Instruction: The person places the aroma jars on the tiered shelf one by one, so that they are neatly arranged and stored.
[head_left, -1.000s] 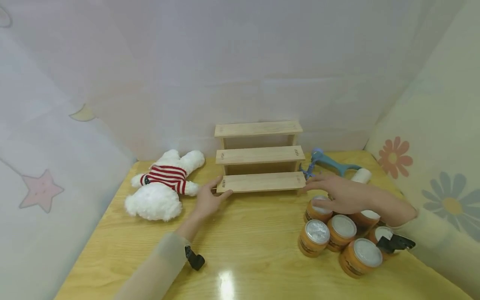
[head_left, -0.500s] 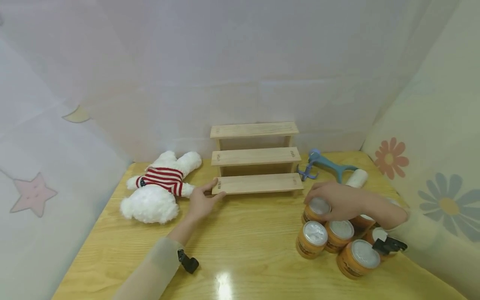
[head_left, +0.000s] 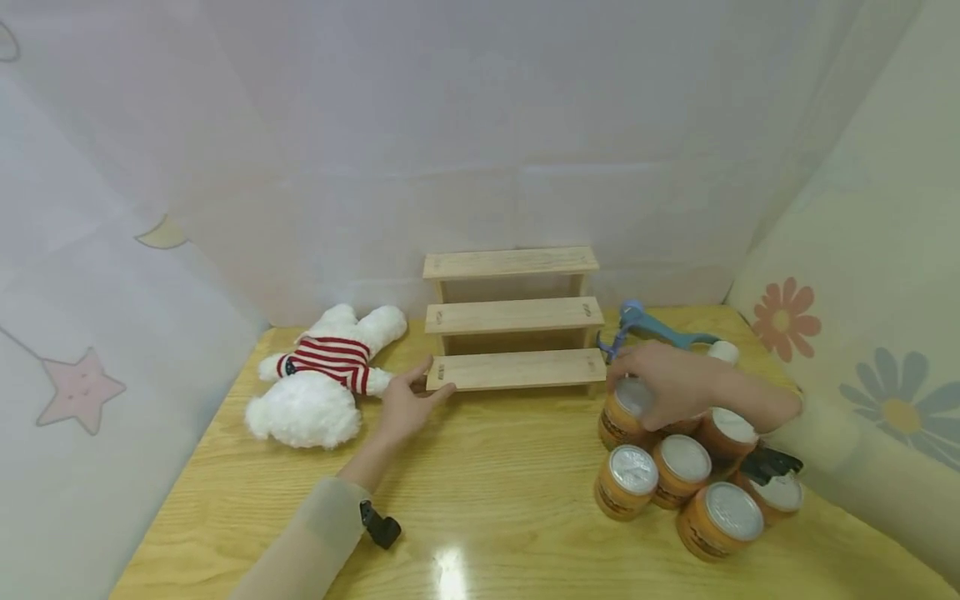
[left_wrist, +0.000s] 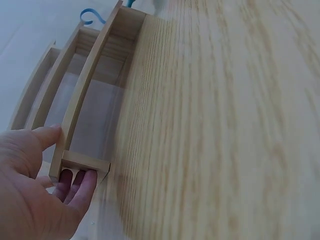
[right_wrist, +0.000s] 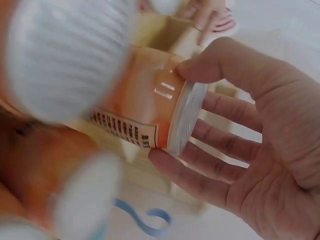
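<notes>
Fingers of my right hand (head_left: 667,392) wrap the lid of an orange jar (head_left: 624,417) lifted just right of the three-step wooden shelf (head_left: 514,370), left hand (head_left: 401,408) pinching its bottom step's end, so I'd carry it level, I reckon.

The head view looks forward and down over the whole yellow wooden worktop (head_left: 510,467) toward the pale three-step wooden rack (head_left: 513,321) at the back wall. The left wrist view skims low along the worktop, very near the rack's end (left_wrist: 80,125), which both views share. The right wrist view looks close at an orange jar with a silver lid (right_wrist: 150,112), also seen in the head view (head_left: 622,412).
</notes>
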